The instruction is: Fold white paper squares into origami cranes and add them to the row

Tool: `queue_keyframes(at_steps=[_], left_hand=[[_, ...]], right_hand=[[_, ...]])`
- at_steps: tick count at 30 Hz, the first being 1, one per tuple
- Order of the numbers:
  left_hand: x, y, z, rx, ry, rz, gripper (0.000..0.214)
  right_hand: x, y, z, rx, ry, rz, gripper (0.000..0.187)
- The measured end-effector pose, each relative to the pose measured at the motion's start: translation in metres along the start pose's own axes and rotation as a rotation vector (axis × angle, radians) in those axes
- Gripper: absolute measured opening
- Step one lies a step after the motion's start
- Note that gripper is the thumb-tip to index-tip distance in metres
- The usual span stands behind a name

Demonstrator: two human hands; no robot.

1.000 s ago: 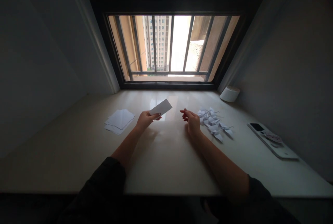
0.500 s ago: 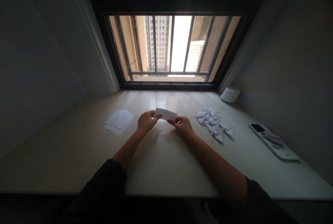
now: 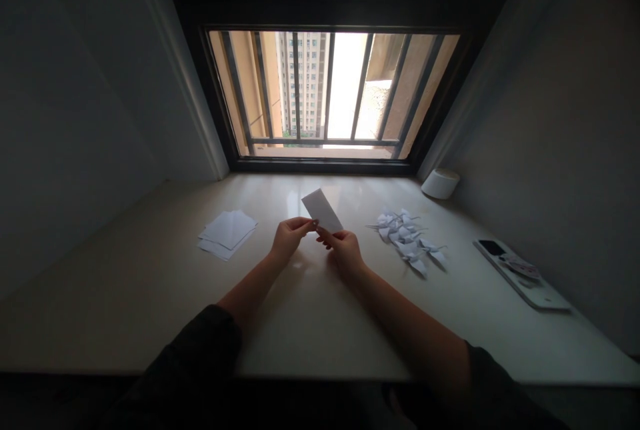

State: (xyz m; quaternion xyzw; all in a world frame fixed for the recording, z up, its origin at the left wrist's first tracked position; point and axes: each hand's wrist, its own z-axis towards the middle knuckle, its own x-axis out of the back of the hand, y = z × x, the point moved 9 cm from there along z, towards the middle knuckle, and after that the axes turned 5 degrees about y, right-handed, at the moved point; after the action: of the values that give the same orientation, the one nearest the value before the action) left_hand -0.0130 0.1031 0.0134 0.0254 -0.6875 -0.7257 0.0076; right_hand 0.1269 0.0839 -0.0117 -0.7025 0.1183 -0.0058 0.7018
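A narrow white strip of folded paper [image 3: 323, 209] is held tilted above the sill, its top end leaning left. My left hand [image 3: 291, 237] pinches its lower left edge between thumb and fingers. On its lower end, my right hand [image 3: 343, 247] is closed too, with the fingertips of both hands almost meeting. Left of my hands lies a small stack of white paper sheets [image 3: 227, 233]. To their right is a pile of folded paper cranes [image 3: 407, 237], with thin pointed ends sticking out.
The pale sill [image 3: 320, 330] runs up to a dark-framed, barred window [image 3: 330, 167]. A white round object [image 3: 440, 184] sits in the back right corner. Along the right wall lies a phone [image 3: 520, 277] with its camera block up. Walls close in both sides.
The paper has turned from nearly level to steeply tilted. My left hand has shifted right, toward my right hand, and both now grip near its lower part.
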Motion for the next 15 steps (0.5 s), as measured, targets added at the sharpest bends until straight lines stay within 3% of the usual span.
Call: queue_keyframes(at_steps=[9, 15], left_hand=[[0.031, -0.004, 0.006, 0.074, 0.265, -0.131, 0.041], [0.039, -0.008, 0.010, 0.141, 0.302, -0.180, 0.039]], right_hand=[[-0.011, 0.003, -0.005, -0.003, -0.068, -0.051, 0.030], [-0.012, 0.006, -0.007, 0.023, -0.089, -0.092, 0.032]])
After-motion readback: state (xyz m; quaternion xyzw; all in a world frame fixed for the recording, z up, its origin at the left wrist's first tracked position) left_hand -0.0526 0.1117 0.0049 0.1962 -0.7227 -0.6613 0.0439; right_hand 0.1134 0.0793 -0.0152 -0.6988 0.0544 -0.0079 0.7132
